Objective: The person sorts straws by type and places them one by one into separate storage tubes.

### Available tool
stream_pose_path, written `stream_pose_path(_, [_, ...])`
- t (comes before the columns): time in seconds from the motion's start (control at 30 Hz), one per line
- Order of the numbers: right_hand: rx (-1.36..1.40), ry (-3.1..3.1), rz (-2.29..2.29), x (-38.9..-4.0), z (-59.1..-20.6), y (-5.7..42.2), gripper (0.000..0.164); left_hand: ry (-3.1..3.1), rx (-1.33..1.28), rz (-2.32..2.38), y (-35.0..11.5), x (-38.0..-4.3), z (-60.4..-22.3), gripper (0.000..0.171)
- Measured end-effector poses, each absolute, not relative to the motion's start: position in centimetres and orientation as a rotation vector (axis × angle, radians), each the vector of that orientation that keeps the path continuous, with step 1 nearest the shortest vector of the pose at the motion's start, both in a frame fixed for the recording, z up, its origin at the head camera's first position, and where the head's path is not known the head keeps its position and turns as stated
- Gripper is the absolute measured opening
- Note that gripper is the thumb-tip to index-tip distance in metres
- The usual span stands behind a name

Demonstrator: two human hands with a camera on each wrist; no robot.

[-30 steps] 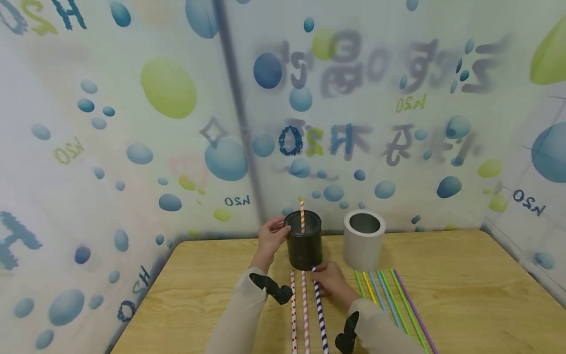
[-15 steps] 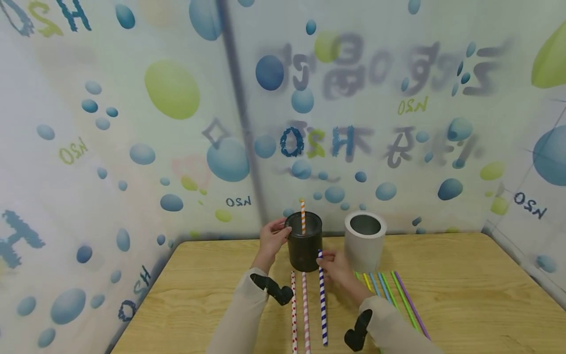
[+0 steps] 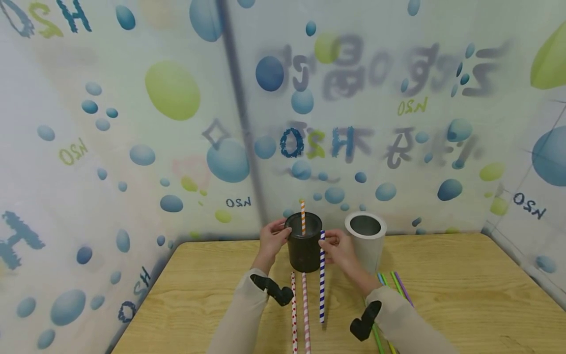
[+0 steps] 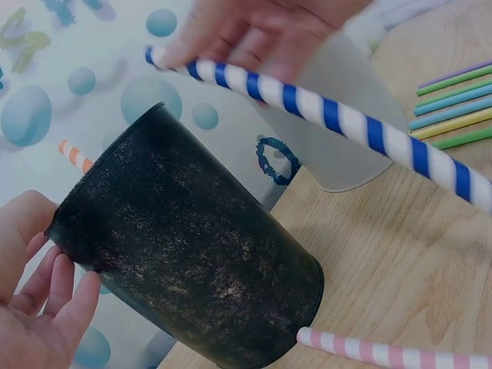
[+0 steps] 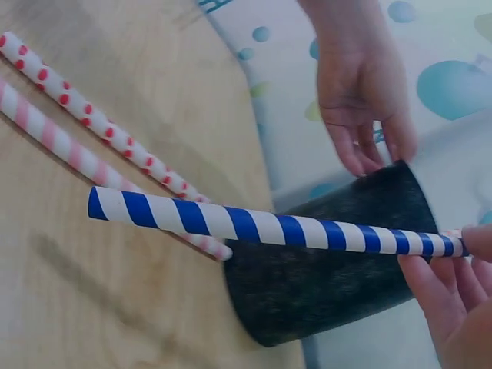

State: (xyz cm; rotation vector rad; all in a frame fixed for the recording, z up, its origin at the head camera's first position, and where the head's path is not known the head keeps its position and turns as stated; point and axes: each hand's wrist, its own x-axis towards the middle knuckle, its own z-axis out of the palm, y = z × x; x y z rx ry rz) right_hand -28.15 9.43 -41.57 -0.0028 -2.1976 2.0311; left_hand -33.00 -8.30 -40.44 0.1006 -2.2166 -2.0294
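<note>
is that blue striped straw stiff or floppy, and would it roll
The blue striped straw is probably stiff: pinched near one end by the right hand, its free length looks straight. It looks slim, so likely light. Its round shape suggests it could roll.

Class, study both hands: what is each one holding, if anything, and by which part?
The right hand pinches the blue-and-white striped straw near its upper end. The left hand holds the black cup at its rim.

Striped straw (image 5: pixel 269 228) in right grip (image 5: pixel 453 307), black cup (image 5: pixel 315 292)
</note>
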Motion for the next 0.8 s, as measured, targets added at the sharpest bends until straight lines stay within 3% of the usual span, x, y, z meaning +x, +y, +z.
stream_pose_path(0.8, [0.266, -2.248, 1.822, -32.3, -32.8, 11.0, 0.033, -2.210, 0.106, -2.036, -8.2, -32.9, -40.3, 0.034])
